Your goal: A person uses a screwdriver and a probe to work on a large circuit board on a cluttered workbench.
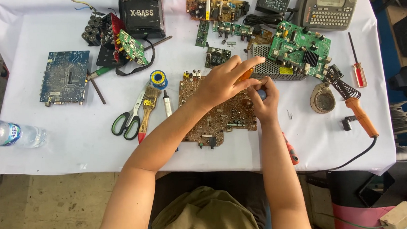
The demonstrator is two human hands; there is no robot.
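White cloth covers the bench; the brown board lies at its centre. Your left hand pinches an orange tool, your right hand grips a blue-tipped one; keep both wrists steady over the board

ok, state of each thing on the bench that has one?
left hand: grips an orange-handled tool
right hand: pinches a small blue part
brown circuit board: flat, under both hands
scissors: shut
soldering iron: lying on the cloth
water bottle: on its side
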